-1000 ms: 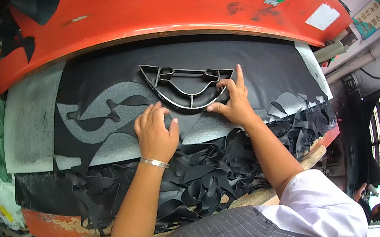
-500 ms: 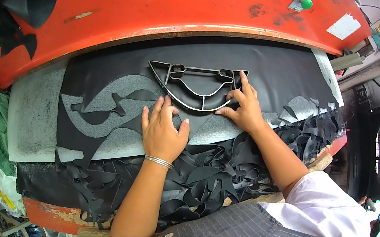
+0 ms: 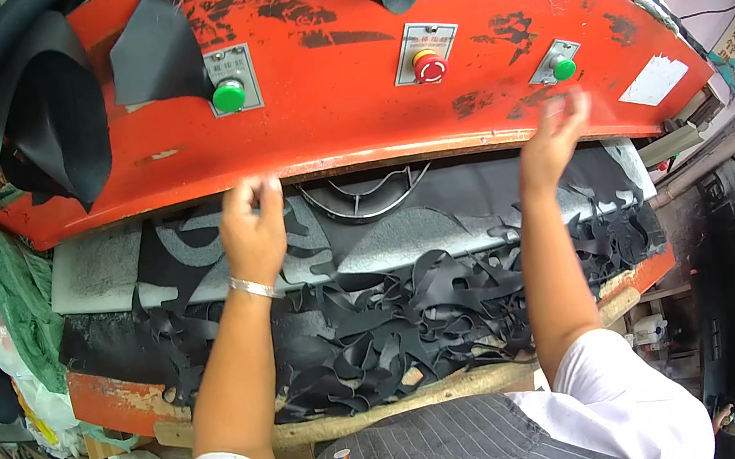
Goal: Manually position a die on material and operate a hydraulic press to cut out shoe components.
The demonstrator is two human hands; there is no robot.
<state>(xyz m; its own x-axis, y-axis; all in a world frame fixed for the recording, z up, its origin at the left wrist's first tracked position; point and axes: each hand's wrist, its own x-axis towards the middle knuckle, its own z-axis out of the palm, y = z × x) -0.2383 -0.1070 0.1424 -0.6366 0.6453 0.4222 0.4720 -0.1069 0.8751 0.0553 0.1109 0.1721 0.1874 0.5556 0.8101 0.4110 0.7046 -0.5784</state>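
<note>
My left hand (image 3: 255, 233) is raised in front of the red press beam (image 3: 323, 144), its fingers curled in with nothing in them. Above it sits a green push button (image 3: 229, 96). My right hand (image 3: 550, 148), slightly blurred, reaches up with fingers apart and holds nothing. Its fingertips are close below a second green button (image 3: 564, 69); I cannot tell whether they touch it. Between my hands a curved steel cutting die (image 3: 370, 205) lies on the black leather-like sheet (image 3: 470, 197). The beam's lower edge hides the die's far part.
A red stop button (image 3: 429, 67) sits between the green ones. Black offcuts (image 3: 384, 325) pile along the near edge of the grey cutting board (image 3: 95, 273). Black pieces (image 3: 53, 118) hang over the beam at upper left. A green sack (image 3: 17, 276) stands at the left.
Both hands have let go of the cutting die and moved up toward the press buttons, the left going leftward, the right rightward. The view has tilted up, and the beam now covers part of the die.
</note>
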